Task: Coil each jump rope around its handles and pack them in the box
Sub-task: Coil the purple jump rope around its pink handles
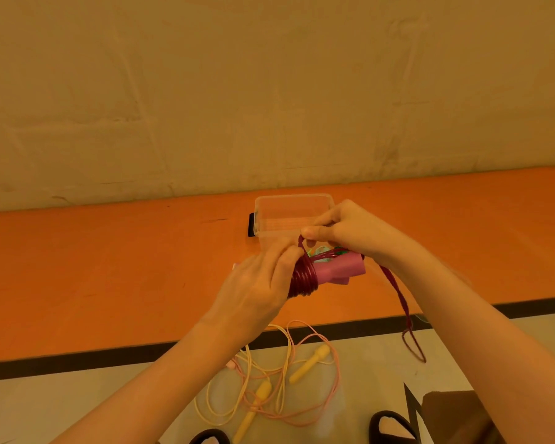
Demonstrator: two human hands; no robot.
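My left hand (260, 280) grips the pink handles (340, 270) of a jump rope, with several dark red turns of cord (303, 278) wound round them. Just above the coil, my right hand (343, 230) pinches the dark red cord between thumb and finger. The loose rest of that cord (404, 307) hangs down past my right forearm to a loop near the floor. Behind my hands stands the clear plastic box (269, 209) on the orange table; something green and pale shows behind the handles, unclear what.
The orange table (109, 267) has a dark front edge and runs along a beige wall. On the floor below lies a tangle of yellow and pink rope (279, 389) with yellow handles (308, 363). My sandalled feet (388, 426) show at the bottom.
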